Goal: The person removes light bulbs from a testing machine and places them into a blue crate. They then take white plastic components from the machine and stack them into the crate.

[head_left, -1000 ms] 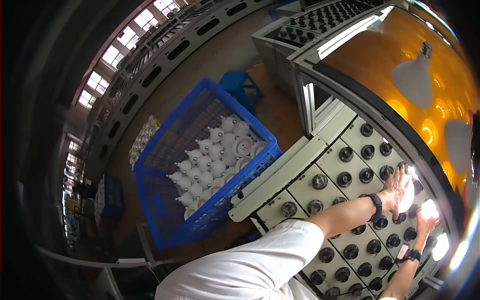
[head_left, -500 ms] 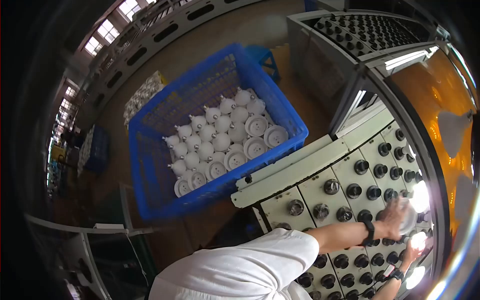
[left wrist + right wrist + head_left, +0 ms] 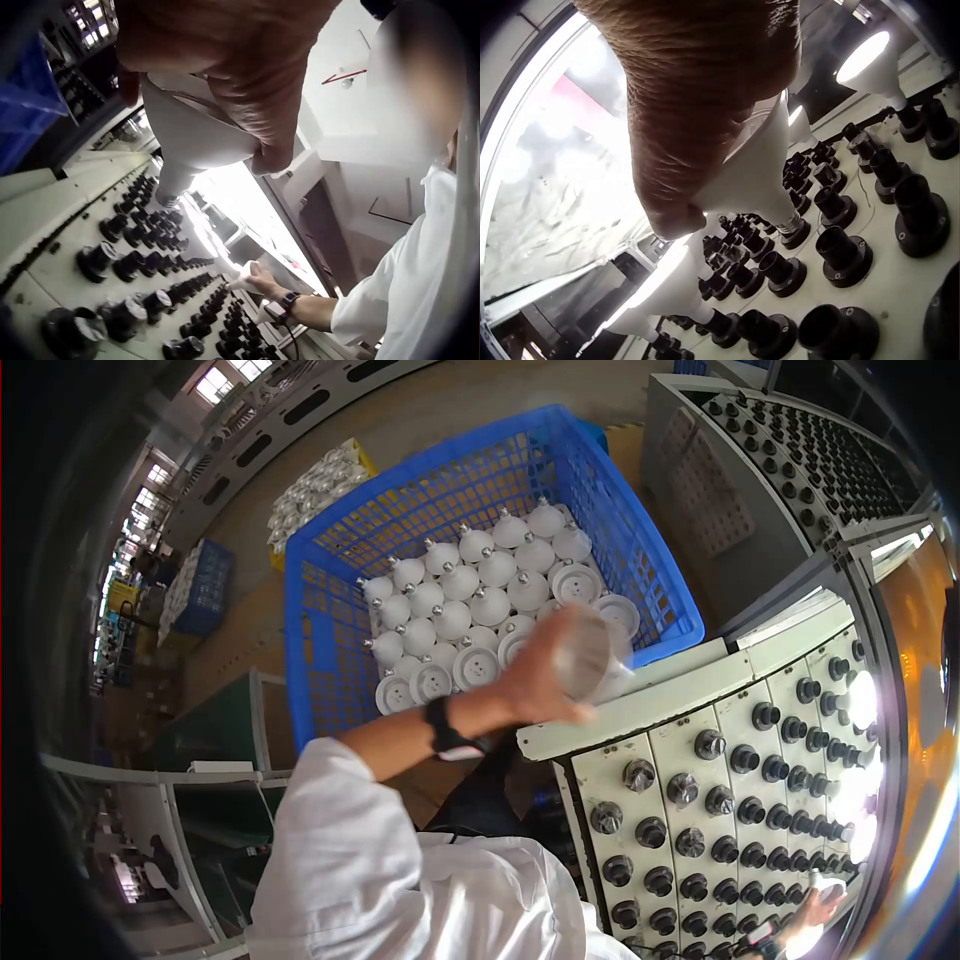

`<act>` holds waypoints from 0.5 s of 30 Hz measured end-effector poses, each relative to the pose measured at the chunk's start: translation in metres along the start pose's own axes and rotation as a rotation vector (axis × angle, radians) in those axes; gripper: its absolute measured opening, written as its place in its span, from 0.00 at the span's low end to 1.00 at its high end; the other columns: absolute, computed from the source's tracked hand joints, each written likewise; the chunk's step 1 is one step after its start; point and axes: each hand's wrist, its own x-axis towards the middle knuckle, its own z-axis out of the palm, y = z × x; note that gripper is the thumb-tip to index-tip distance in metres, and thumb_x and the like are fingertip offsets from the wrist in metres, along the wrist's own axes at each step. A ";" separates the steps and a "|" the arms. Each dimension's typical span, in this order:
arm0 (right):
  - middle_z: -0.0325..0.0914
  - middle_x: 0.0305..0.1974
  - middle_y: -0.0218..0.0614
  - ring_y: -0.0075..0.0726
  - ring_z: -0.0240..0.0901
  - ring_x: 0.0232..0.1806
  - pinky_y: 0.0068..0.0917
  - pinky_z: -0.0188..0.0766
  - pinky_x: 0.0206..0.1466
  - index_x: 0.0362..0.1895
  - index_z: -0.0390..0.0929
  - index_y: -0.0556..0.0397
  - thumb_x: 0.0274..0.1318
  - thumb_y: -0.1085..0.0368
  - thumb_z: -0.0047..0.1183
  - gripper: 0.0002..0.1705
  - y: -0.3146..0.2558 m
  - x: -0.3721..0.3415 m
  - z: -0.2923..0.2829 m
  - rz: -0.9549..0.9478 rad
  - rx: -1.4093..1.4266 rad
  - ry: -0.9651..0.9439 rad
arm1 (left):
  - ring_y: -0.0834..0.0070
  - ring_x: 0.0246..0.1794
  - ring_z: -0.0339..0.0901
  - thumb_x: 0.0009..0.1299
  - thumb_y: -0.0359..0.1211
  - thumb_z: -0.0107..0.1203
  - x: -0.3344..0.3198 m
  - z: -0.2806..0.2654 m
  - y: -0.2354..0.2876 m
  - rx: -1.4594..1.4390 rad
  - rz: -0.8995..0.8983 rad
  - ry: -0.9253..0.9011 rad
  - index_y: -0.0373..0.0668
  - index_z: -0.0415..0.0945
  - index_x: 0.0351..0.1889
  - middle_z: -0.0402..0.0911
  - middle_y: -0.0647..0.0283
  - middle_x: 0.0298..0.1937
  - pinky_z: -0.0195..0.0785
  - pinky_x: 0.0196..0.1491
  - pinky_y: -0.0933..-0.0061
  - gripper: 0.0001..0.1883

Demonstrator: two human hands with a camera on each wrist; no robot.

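My left hand (image 3: 540, 682) grips a white reflector-shaped light bulb (image 3: 588, 655), blurred, over the near right rim of the blue crate (image 3: 640, 550). In the left wrist view, the fingers curl round the wide end of this bulb (image 3: 191, 139) and its screw base points down. At the far right of the socket board, my right hand (image 3: 812, 920) holds another white bulb (image 3: 746, 176) by its wide end. That bulb's threaded base is right at the mouth of a black socket (image 3: 796, 234). Rows of white bulbs (image 3: 455, 618) lie inside the crate.
The pale socket board (image 3: 625, 755) carries many black sockets (image 3: 610, 817). Lit bulbs (image 3: 866, 64) stand in some of them, beside an amber panel (image 3: 915, 610) on the right. More crates of bulbs (image 3: 200, 595) stand on the floor behind. Another socket board (image 3: 800, 455) is at the back right.
My left hand has come away from the right side of the socket board with a bulb and swung left to the crate. The right hand stays at the board. The head view has turned left.
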 end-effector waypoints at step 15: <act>0.49 0.65 0.58 0.62 0.42 0.68 0.50 0.45 0.67 0.66 0.49 0.62 0.41 0.37 0.57 0.57 -0.473 0.019 -0.186 -0.527 0.599 -0.333 | 0.42 0.67 0.48 0.34 0.50 0.72 -0.075 -0.040 -0.299 0.509 -0.675 -0.070 0.41 0.42 0.69 0.44 0.34 0.67 0.51 0.65 0.55 0.66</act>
